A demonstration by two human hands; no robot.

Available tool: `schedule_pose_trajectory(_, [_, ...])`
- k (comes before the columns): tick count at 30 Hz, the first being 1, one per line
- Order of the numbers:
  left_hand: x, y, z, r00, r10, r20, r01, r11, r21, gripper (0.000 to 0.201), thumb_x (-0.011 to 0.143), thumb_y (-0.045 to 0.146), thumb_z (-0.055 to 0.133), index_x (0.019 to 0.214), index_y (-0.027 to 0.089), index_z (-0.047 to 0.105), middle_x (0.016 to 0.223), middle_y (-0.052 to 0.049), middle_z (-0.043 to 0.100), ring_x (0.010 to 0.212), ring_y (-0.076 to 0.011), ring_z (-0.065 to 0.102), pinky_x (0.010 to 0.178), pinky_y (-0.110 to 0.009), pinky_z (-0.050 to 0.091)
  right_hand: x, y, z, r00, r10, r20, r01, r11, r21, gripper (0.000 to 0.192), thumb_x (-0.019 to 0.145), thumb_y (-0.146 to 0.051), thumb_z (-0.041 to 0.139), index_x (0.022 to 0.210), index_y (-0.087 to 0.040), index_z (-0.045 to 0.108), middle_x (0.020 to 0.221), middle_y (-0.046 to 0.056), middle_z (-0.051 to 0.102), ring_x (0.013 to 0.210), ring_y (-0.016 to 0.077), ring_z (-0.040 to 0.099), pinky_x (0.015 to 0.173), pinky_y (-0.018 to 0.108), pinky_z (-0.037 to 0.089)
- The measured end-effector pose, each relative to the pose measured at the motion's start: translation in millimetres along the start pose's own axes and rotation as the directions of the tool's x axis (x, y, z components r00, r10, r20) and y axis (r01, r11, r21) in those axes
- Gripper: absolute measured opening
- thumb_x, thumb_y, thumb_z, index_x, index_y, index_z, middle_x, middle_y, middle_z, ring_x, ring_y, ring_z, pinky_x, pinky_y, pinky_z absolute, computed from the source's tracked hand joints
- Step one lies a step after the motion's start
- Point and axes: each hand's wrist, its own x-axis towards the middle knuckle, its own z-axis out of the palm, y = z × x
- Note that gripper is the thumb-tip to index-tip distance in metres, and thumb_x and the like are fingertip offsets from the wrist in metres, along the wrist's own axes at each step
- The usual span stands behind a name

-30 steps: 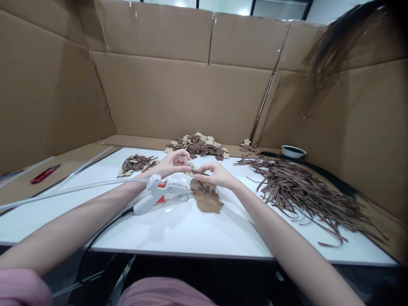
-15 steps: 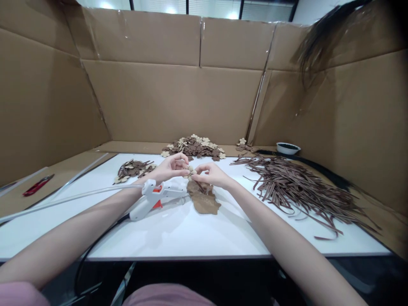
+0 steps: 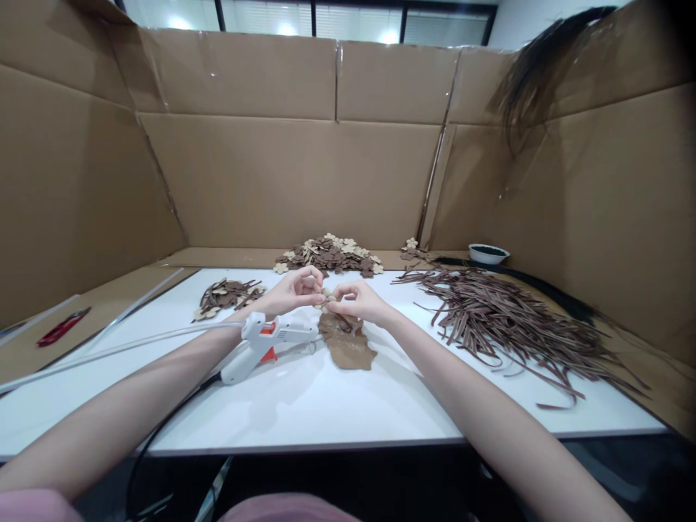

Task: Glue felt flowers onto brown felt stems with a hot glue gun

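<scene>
**Small flower piece pinched between both hands above the white table**

A small tan flower piece (image 3: 325, 296) is held between the fingertips of both hands, just above the white table (image 3: 337, 399). The left hand (image 3: 293, 288) is curled, its thumb and forefinger closed on the piece from the left side. The right hand (image 3: 359, 300) meets it from the right, its fingertips likewise pinched on the piece, so that the two sets of fingers are touching or nearly so. A thin brown strip (image 3: 342, 317) is seen running down and toward the person from the pinch, under the right fingers; whether it is gripped by them cannot be told.

Directly below the fingers a flat brown leaf-shaped patch (image 3: 348, 346) is laid on the table. Just below and to the left of the left fingers a white glue gun (image 3: 266, 342) with an orange trigger is lying on its side, its nozzle pointed toward the patch. Beyond the fingers a heap of brown and tan flower cutouts (image 3: 329, 254) is piled, and a smaller pile (image 3: 225, 296) is found left of the left hand. Well to the right of the right fingers a spread of long brown strips (image 3: 516, 319) is heaped, with a white bowl (image 3: 488, 253) behind it. Far to the left a red cutter (image 3: 62, 326) is lying on cardboard.
</scene>
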Motion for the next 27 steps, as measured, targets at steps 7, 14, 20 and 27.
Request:
schedule_pose_trajectory(7, [0,2,0.0,1.000,0.016,0.018,-0.017,0.996,0.082,0.031,0.072,0.030,0.077,0.083,0.012,0.054,0.070,0.000,0.059,0.064,-0.0095,0.055,0.061,-0.021,0.042,-2,-4,1,0.999,0.028,-0.028,-0.028,1.000,0.009,0.017,0.069,-0.031,0.066,0.065,-0.015,0.064,0.064,0.000,0.059,0.062,0.0119,0.050,0.073,0.027,0.042])
schedule_pose_trajectory(14, [-1,3,-5.9,0.999,-0.014,0.029,0.009,0.984,0.175,0.028,0.076,0.032,0.073,0.090,0.011,0.060,0.077,-0.003,0.062,0.070,-0.0111,0.057,0.066,-0.023,0.043,1,-2,1,0.998,0.061,-0.029,-0.059,0.996,0.063,0.017,0.067,-0.031,0.067,0.066,-0.015,0.065,0.066,0.000,0.059,0.067,0.0130,0.051,0.069,0.025,0.041])
schedule_pose_trajectory(20, [0,-2,-9.1,0.999,-0.002,0.052,-0.005,0.991,0.137,0.025,0.075,0.031,0.074,0.083,0.011,0.060,0.077,-0.003,0.062,0.072,-0.0124,0.058,0.069,-0.025,0.044,1,0,2,0.997,0.069,-0.033,-0.067,0.995,0.079,0.016,0.067,-0.030,0.068,0.066,-0.015,0.065,0.065,-0.001,0.057,0.064,0.0119,0.049,0.068,0.025,0.041])
schedule_pose_trajectory(27, [0,-6,-12.7,0.999,0.012,0.037,-0.016,0.992,0.126,0.022,0.073,0.028,0.075,0.080,0.011,0.061,0.075,-0.003,0.061,0.073,-0.0133,0.058,0.071,-0.026,0.045,0,-2,3,0.997,0.070,-0.029,-0.067,0.994,0.089,0.014,0.066,-0.029,0.068,0.065,-0.015,0.065,0.065,-0.001,0.057,0.063,0.0114,0.048,0.066,0.024,0.041])
